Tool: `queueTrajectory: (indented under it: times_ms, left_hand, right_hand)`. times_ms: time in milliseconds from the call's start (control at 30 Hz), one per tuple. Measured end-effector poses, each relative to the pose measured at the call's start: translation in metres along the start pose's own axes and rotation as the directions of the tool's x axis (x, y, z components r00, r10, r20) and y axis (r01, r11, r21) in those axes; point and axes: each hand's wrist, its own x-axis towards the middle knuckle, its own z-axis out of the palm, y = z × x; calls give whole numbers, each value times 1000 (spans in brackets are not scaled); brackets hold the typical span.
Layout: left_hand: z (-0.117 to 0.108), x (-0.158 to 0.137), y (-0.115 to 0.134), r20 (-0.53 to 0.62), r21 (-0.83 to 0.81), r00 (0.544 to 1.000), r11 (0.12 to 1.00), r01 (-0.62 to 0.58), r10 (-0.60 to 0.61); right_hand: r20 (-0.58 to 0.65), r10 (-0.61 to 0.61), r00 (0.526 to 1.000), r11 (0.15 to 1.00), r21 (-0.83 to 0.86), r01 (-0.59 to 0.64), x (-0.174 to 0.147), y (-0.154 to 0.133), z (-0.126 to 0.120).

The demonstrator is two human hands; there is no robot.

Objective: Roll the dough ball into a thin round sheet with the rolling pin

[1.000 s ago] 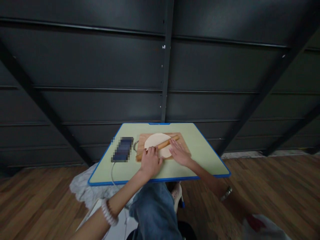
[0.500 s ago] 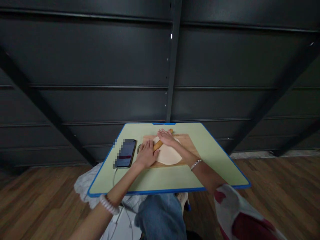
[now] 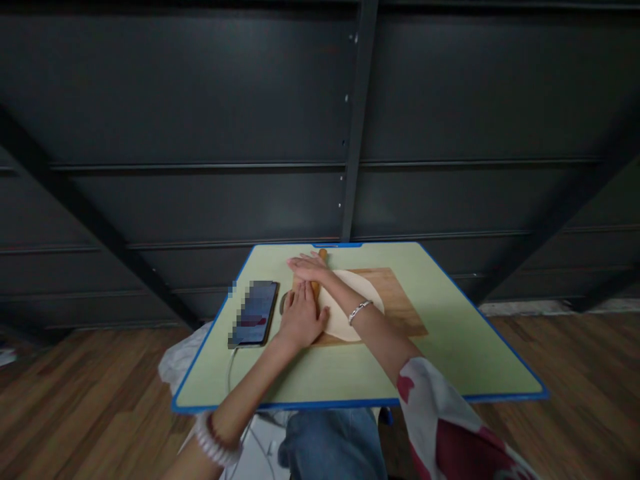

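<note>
A wooden rolling pin (image 3: 323, 255) lies lengthwise over the left part of a flat, round, pale sheet of dough (image 3: 341, 327). Beneath the dough is a wooden board (image 3: 404, 307). My left hand (image 3: 303, 319) rests flat on the near part of the pin, its fingers stretched forward and its thumb out over the dough. Farther away, my right hand (image 3: 306, 268) lies across the pin with straight fingers pointing left. My right forearm passes over the dough and hides some of it. Neither hand is wrapped around the pin.
Left of the board lies a phone (image 3: 257, 313) with a white cable (image 3: 231, 367). Between phone and board is a small round object (image 3: 285, 303), partly hidden by my left hand. The pale green table (image 3: 465, 353) has a blue rim. Behind it stands a dark panelled wall (image 3: 240, 207).
My right hand and the pin's far end have swung left, so the pin now points nearly straight away from me. More dough shows on the right. The view has shifted slightly.
</note>
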Motion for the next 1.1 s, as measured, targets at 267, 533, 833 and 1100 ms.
queueTrajectory:
  times_ms: [267,533,833,1100]
  left_hand:
    - [2,0,0,57,-63,997,997,52,-48]
    - [-3,-10,23,7,32,998,997,67,-68]
    - [0,-15,67,-20,167,999,986,28,-25]
    - [-7,-27,83,-28,94,1000,995,-10,12]
  right_hand:
    - [-86,91,992,994,-53,-96,-5,4,-1]
    - [-213,108,971,991,-53,-122,-39,44,0]
    - [-306,69,949,981,-154,-121,-113,81,-3]
    - [-376,67,924,983,-133,-126,-155,96,3]
